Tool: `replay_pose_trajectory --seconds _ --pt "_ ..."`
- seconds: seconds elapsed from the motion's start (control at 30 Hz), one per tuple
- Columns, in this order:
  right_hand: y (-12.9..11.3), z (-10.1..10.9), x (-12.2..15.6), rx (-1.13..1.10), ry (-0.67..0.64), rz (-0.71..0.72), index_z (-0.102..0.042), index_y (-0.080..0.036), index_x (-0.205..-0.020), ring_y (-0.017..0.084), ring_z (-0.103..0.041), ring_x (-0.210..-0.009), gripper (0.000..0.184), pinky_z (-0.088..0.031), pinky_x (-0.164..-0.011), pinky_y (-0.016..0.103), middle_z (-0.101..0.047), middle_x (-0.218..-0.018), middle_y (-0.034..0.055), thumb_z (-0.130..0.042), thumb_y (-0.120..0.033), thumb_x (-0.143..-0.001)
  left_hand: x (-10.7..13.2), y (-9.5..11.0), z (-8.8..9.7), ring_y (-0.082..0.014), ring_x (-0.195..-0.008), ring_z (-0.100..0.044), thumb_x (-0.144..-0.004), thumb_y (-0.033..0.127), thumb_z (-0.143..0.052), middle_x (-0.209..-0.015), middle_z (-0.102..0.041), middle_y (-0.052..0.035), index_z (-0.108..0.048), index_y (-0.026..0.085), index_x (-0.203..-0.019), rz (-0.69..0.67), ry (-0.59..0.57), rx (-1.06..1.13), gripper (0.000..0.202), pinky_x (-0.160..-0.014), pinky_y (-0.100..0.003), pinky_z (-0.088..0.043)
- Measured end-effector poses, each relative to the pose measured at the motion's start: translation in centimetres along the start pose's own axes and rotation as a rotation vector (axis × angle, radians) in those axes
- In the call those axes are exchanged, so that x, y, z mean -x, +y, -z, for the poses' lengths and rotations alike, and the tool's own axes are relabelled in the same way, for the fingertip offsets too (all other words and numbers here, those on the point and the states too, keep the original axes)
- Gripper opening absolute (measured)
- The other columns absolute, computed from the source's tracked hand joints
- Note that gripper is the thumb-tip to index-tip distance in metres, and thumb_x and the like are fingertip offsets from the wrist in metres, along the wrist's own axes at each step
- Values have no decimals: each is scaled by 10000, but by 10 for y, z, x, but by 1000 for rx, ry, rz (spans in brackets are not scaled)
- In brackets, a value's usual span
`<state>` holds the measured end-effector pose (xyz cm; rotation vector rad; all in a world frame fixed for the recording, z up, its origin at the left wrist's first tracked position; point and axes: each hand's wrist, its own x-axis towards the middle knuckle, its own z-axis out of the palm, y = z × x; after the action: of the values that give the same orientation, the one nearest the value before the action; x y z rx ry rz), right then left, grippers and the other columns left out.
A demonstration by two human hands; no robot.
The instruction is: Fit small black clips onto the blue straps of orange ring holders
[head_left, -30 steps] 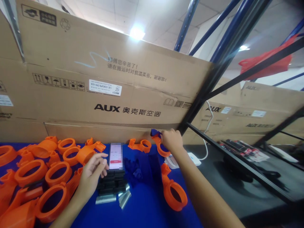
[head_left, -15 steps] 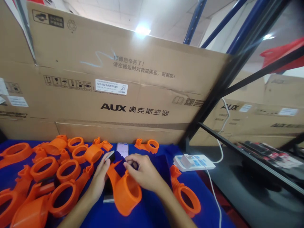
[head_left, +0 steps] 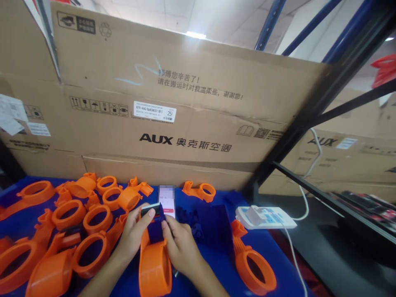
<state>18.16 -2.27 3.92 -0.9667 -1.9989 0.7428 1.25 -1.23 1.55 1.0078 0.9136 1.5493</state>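
Observation:
Both my hands are at the head of an orange tape dispenser, whose ring hangs low in front of me. My left hand is closed, its thumb pressing a black cutter blade with a silver toothed edge against the dispenser's upper end. My right hand pinches the dark blue flap on that end from the right side. Its fingertips are partly hidden. Whether the blade is seated on the dispenser I cannot tell. Just behind my hands lies a phone with its screen lit.
Several orange dispensers are heaped on the blue cloth at left. One dispenser lies at right, another at the back. Dark blue pieces lie right of my hand. A white power strip, rack post and cardboard box border the area.
My left hand has brought the cutter blade rightward to the dispenser's end. The dispenser has swung more upright, and my right hand has shifted lower along it. The view has turned slightly left.

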Motion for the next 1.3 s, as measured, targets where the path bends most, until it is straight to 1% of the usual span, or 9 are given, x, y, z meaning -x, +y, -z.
replay_pose_trajectory --seconds 0.23,0.43,0.6,0.7,0.8,1.0,1.13,1.2,1.3 --pt "-5 -6 4 -65 44 -39 -611 -225 -1042 140 -486 -547 276 -382 -533 239 -532 -690 -19 -378 -362 -1094 1 4 0 -167 -714 -590 -875 395 -768 -754 -629 -8 -712 185 -829 69 -39 119 222 -646 -261 -503" --pt "-5 -7 7 -94 44 -35 -635 -208 -1078 127 -490 -571 278 -398 -557 222 -562 -718 -13 -397 -352 -1092 6 14 -5 -169 -678 -650 -794 405 -848 -737 -694 -3 -748 185 -875 116 12 162 255 -643 -263 -533" --pt "-4 -7 7 -72 75 -52 -661 -196 -1070 116 -476 -551 301 -382 -547 213 -538 -678 -25 -408 -358 -1087 9 15 -4 -278 -889 -750 -778 426 -856 -978 -801 -86 -775 184 -1042 169 55 248 367 -837 -370 -586" --pt "-4 -5 4 -72 87 -66 -678 -190 -1026 104 -423 -529 311 -349 -529 208 -495 -640 -44 -426 -366 -1078 6 8 -2 -303 -1044 -731 -780 426 -856 -1077 -801 -105 -771 183 -1106 183 86 222 415 -935 -374 -565" --pt "-6 0 1 -42 125 -84 -676 -185 -1108 96 -350 -500 271 -284 -506 212 -410 -584 -79 -469 -352 -1060 4 4 -3 -313 -1139 -701 -786 410 -852 -1112 -796 -100 -767 191 -1135 219 108 217 421 -988 -374 -547" --pt "-12 7 0 -4 86 -129 -662 -188 -1179 99 -330 -459 258 -256 -484 211 -383 -532 -104 -503 -323 -1028 6 14 -10 -341 -1138 -702 -868 480 -734 -1175 -770 -107 -764 191 -1129 295 -4 515 390 -989 -434 -566" --pt "-3 32 -2 170 249 -188 -676 -198 -1154 123 -408 -471 277 -285 -505 227 -440 -538 -81 -487 -349 -1021 -5 16 -3 -304 -1082 -719 -895 529 -665 -1080 -776 -115 -776 170 -1053 270 91 652 407 -904 -369 -602" --pt "6 57 -2 381 364 -271 -674 -205 -1191 150 -486 -495 295 -296 -532 245 -497 -544 -63 -506 -358 -1003 -12 16 1 -293 -1084 -717 -898 512 -658 -1048 -773 -112 -771 169 -1057 248 156 666 394 -880 -348 -607" --pt "21 93 -1 726 476 -462 -676 -219 -1224 214 -609 -597 322 -297 -565 269 -623 -611 -11 -571 -337 -944 -14 18 5 -289 -997 -735 -883 508 -674 -980 -767 -119 -761 153 -1051 269 158 649 403 -826 -350 -618"
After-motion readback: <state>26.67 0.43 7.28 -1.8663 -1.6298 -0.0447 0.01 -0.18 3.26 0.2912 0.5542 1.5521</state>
